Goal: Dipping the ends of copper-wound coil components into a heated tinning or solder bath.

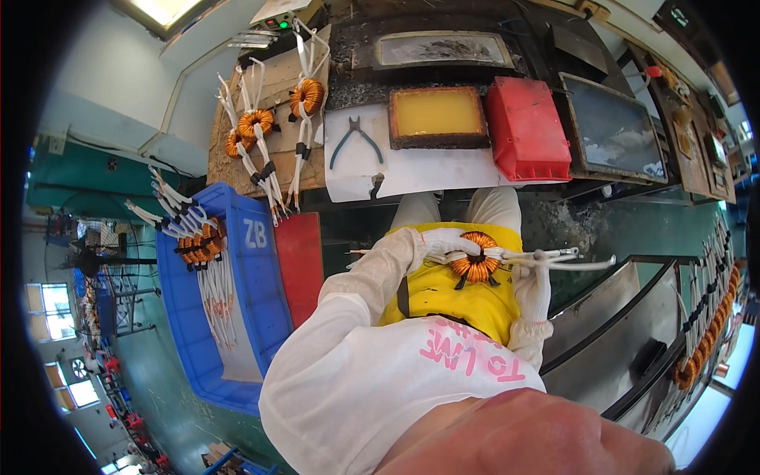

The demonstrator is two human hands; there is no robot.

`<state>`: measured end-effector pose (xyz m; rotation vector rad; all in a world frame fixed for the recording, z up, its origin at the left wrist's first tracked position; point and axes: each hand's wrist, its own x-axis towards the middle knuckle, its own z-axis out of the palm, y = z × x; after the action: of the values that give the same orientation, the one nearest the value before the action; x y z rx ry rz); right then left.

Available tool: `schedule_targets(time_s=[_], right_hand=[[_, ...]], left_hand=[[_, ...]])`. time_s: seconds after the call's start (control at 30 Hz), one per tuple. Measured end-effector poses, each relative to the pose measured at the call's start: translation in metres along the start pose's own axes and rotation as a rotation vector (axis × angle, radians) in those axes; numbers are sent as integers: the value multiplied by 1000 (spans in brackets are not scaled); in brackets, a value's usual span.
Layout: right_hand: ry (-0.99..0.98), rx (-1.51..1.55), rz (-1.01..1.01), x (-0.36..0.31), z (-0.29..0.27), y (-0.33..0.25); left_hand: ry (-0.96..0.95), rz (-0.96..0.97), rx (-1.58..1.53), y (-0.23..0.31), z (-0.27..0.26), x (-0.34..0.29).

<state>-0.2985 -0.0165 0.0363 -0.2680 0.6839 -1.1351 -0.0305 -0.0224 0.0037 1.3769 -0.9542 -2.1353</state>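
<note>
Above the yellow apron (443, 297) on my lap is a toroidal coil (476, 269) wound with orange-copper wire, white sleeved leads running out on both sides. My gloved left hand (445, 242) is closed on the coil's left side, where leads pass under the fingers. My right hand (533, 286), also gloved, closes around the white leads (566, 258) to the right of the coil. Their tips stick out past it. Small black ties show at the coil's lower edge.
Ahead are cutting pliers (355, 144), a tray of yellow material (438, 115), a red bin (529, 131) and a grey-filled tray (613, 127). More coils (256, 124) lie on cardboard. A blue crate (265, 293) holds coils at left; a metal rack (625, 317) with coils stands at right.
</note>
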Motion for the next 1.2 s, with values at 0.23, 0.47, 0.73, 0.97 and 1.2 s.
schedule_targets(time_s=[0.23,0.47,0.73,0.97,1.2], right_hand=[[-80,-187,30,42,23,0],[-18,-413,-178,39,10,6],[250,-750,-409,41,-26,2],[390,-826,-426,44,-34,1],[429,-976,-369,48,-55,1]], left_hand=[[-201,-31,-565,-17,-9,5],[-233,-61,-618,-8,-7,-3],[-231,-46,-634,-9,-4,-1],[-217,-43,-626,-14,-5,3],[-204,-54,-589,-6,-4,-3]])
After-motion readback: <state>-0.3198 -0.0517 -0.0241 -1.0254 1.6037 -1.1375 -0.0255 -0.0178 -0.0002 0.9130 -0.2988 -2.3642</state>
